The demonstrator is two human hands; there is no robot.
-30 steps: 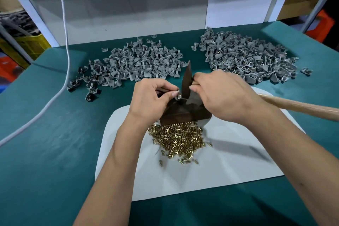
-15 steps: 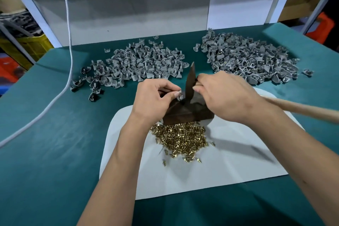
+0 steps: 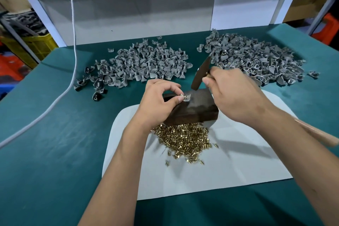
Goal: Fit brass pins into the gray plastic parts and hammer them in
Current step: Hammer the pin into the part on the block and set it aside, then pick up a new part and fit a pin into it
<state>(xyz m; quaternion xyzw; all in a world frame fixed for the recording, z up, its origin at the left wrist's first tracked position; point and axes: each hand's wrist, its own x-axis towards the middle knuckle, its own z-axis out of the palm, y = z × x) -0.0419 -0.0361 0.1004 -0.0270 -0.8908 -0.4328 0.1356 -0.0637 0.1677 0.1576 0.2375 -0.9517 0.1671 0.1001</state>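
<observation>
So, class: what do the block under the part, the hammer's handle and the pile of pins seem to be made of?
Block: probably dark wood with a dull finish, brown with faint grain; it could also be metal.
Hammer handle: pale, bare-looking wood, light tan, though blurred.
Pins: brass-like metal, shiny and yellow-gold with bright glints.

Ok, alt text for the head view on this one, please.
A person's left hand pinches a gray plastic part with a brass pin on a dark wooden block, while the right hand raises a hammer above it. Loose brass pins lie on a white mat; two piles of gray parts sit behind.
</observation>
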